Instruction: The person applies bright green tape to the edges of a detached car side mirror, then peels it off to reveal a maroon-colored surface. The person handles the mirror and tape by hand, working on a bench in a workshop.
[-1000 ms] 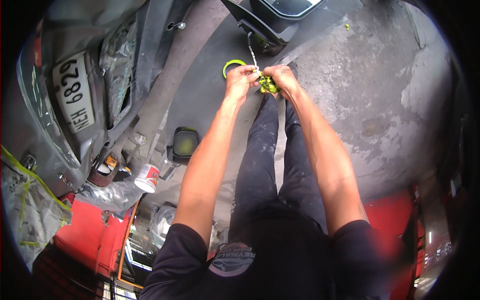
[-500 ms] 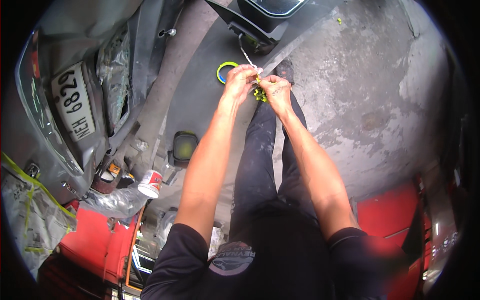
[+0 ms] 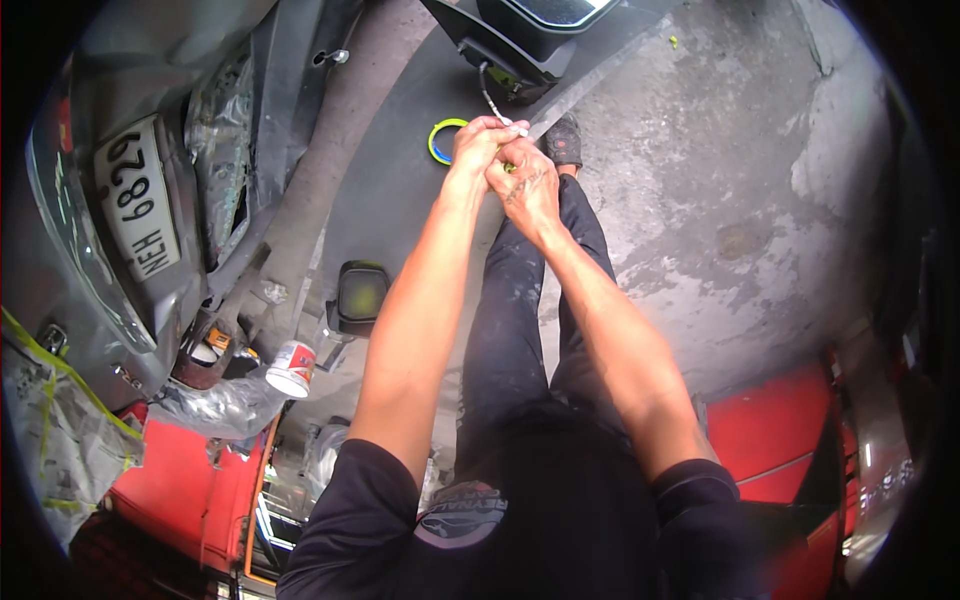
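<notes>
A black car side mirror (image 3: 548, 45) lies at the top on a dark grey panel (image 3: 390, 150). From its base hangs a short cable (image 3: 490, 100), partly wrapped in white. My left hand (image 3: 478, 148) pinches the cable's white end at the fingertips. Right against it, my right hand (image 3: 527, 183) is closed, with a bit of crumpled yellow-green tape (image 3: 510, 168) showing between its fingers. Most of that tape is hidden by the hand. On the panel beside my left hand rests a yellow-green tape roll (image 3: 434, 147) with a blue core.
A grey car part with a licence plate (image 3: 140, 200) stands at the left. Another dark mirror-like part (image 3: 360, 298) lies left of my forearm, near a white-and-red tub (image 3: 291, 368). My shoe (image 3: 563, 140) is on the concrete floor (image 3: 720, 200). A small yellow-green scrap (image 3: 673, 41) lies farther off.
My right hand has moved left and turned over against my left hand. The tape clump that hung below the hands is now mostly covered. The view has shifted slightly.
</notes>
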A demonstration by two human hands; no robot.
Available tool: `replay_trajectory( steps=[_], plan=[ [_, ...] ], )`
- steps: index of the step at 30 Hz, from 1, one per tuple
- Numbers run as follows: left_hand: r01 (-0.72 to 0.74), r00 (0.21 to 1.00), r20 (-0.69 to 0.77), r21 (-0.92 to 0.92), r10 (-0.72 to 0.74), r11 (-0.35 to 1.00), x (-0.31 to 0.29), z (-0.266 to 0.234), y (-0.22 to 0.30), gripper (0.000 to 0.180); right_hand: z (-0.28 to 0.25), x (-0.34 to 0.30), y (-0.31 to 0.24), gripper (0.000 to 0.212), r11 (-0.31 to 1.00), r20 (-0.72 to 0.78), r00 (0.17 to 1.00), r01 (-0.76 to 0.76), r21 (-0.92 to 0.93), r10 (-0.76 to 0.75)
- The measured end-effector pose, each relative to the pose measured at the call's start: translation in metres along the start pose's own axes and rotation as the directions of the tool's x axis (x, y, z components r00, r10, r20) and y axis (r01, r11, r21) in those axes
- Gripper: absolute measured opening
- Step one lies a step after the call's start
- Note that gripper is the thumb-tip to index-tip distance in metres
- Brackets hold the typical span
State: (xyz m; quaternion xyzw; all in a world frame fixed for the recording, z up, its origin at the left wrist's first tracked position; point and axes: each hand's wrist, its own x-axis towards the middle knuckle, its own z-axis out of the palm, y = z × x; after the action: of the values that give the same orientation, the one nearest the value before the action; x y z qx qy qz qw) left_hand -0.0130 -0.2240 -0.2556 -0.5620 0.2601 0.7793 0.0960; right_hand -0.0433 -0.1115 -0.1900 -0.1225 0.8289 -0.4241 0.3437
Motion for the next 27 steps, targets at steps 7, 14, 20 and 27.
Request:
replay_trajectory(
  steps=[7, 14, 20, 27],
  plan=[
    [0.014, 0.997, -0.075, 0.051, -0.010, 0.999, -0.029, -0.005, 0.009, 0.030, -0.034, -0.023, -0.003, 0.022, 0.967, 0.034, 0.987, -0.160, 0.200, 0.157],
    [-0.278, 0.960, 0.013, -0.020, 0.279, 0.960, -0.130, -0.006, -0.042, 0.027, -0.073, -0.024, -0.023, 0.023, 0.997, 0.286, 0.955, 0.078, 0.003, -0.076],
    [-0.436, 0.877, -0.279, -0.115, 0.392, 0.893, -0.174, 0.018, -0.085, 0.011, -0.077, -0.058, -0.068, 0.030, 0.958, 0.397, 0.898, -0.258, 0.124, 0.190],
    [-0.394, 0.876, -0.383, -0.219, 0.293, 0.893, -0.240, 0.015, -0.130, 0.020, -0.074, -0.108, -0.080, 0.030, 0.996, 0.651, 0.757, -0.086, 0.025, 0.049]
  ],
)
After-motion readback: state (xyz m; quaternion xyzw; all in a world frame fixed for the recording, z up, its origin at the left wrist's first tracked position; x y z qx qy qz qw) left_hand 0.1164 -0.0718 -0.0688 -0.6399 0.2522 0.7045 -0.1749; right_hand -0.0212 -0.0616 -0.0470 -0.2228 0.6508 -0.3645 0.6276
